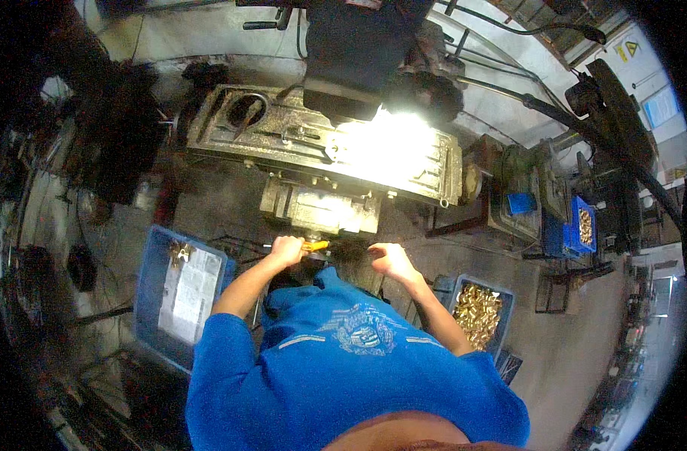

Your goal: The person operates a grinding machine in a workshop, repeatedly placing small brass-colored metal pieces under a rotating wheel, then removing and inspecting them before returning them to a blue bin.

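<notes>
orange-handled tool [314, 245] gripped in left hand [286, 249] by machine [321, 203].

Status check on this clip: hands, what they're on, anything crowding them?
Left hand closed on an orange-handled tool. Right hand loosely curled, holding nothing visible. Both just below the machine table. Crate of brass parts by right forearm, clear of the hands.

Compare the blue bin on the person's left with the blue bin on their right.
The left bin holds a white paper sheet and looks larger; the right bin is heaped with small brass parts. The left bin sits by the left elbow, the right bin beside the right forearm. Both are blue, open-topped.
</notes>
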A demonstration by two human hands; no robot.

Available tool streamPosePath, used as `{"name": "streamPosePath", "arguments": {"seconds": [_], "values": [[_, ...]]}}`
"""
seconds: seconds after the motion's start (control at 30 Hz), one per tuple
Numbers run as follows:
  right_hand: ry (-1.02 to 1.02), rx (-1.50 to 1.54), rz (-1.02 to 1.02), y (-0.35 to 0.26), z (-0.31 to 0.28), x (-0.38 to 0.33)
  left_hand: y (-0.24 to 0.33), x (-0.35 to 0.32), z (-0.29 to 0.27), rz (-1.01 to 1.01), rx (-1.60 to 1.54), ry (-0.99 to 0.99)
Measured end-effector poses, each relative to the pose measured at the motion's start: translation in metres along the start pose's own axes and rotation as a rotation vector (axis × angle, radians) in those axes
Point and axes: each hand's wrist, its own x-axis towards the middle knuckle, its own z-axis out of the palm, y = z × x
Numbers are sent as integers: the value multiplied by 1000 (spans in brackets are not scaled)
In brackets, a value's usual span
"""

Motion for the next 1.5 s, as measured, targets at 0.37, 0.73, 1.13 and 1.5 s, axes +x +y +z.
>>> {"name": "streamPosePath", "arguments": {"seconds": [0.37,0.73,1.13,1.5], "values": [[-107,-41,-585,-68,-24,3,82,-62,-166,431,-53,370],[70,-497,-63,-41,-86,55,25,-22,-216,-102,-539,713],[458,-354,-512,-38,-58,112,-78,-60,-187,-132,-634,570],[-166,184,-161,-42,98,83,-110,-114,-188,-235,-601,530]]}}
